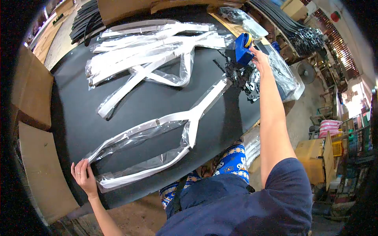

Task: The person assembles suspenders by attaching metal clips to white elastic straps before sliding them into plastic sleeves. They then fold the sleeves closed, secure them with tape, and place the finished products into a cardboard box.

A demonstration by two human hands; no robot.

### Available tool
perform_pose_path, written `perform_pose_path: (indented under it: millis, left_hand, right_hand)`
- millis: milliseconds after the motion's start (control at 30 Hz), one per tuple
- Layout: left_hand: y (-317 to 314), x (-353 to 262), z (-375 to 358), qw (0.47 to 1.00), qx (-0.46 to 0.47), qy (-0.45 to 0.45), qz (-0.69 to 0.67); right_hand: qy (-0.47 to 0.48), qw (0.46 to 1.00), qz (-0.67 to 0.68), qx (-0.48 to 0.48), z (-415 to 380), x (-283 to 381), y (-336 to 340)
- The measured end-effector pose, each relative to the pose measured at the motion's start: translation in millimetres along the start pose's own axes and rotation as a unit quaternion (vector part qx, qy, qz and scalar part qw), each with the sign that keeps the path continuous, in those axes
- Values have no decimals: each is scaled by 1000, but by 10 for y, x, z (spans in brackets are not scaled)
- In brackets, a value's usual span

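My left hand (83, 177), with a ring on one finger, lies palm down at the table's lower left, fingers apart. Its fingertips touch the near end of a white forked strap (157, 121) in clear plastic, whose two arms spread leftward. At the upper right, my right hand (260, 60) is at the side of a blue tape dispenser (243, 51) with a yellow-cored roll. Its fingers are drawn together there; what they pinch is too small to tell. Beside the dispenser lies a heap of small black and metallic parts (250, 82), close to the strap's single end.
Several bagged white straps (130, 55) are piled on the black table (157, 98) toward the back. Cardboard (43, 165) borders the left side. Clear plastic bags (281, 70) lie at the right edge, near bundled black strips (291, 31). A cardboard box (315, 157) stands right.
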State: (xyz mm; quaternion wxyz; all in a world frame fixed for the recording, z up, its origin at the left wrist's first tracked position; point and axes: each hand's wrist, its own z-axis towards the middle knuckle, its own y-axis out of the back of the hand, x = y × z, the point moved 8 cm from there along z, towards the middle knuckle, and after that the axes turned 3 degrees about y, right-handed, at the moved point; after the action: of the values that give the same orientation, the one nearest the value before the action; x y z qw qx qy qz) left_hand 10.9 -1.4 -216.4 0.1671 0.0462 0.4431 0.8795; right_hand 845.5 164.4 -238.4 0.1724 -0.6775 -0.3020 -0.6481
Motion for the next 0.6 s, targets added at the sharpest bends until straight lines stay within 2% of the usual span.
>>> perform_pose_path:
  millis: [67,133,167,233,300,433,500,533,600]
  left_hand:
    - [1,1,4,1000,2,0,-1]
    - [5,-5,8,1000,5,2,0]
    - [2,-8,10,1000,7,3,0]
    - [-1,-3,13,1000,10,0,1]
    - [-21,7,8,1000,9,-1,0]
    - [-16,38,-22,1000,5,0,2]
    - [-15,37,-18,1000,5,1,-1]
    - [-14,34,-15,1000,5,0,0]
    - [-6,31,-17,1000,4,-1,2]
  right_hand:
    - [3,1000,13,5,-172,-10,8]
    - [71,988,135,29,-311,66,-13]
    - [70,988,135,28,-290,61,2]
    - [132,991,21,16,-264,162,107]
    - [143,990,7,14,-371,214,121]
    - [77,995,-12,53,-461,134,50]
    - [-25,995,41,82,-432,-57,2]
    - [-25,995,42,82,-426,-80,-2]
    - [-92,988,87,85,-432,-243,-42]
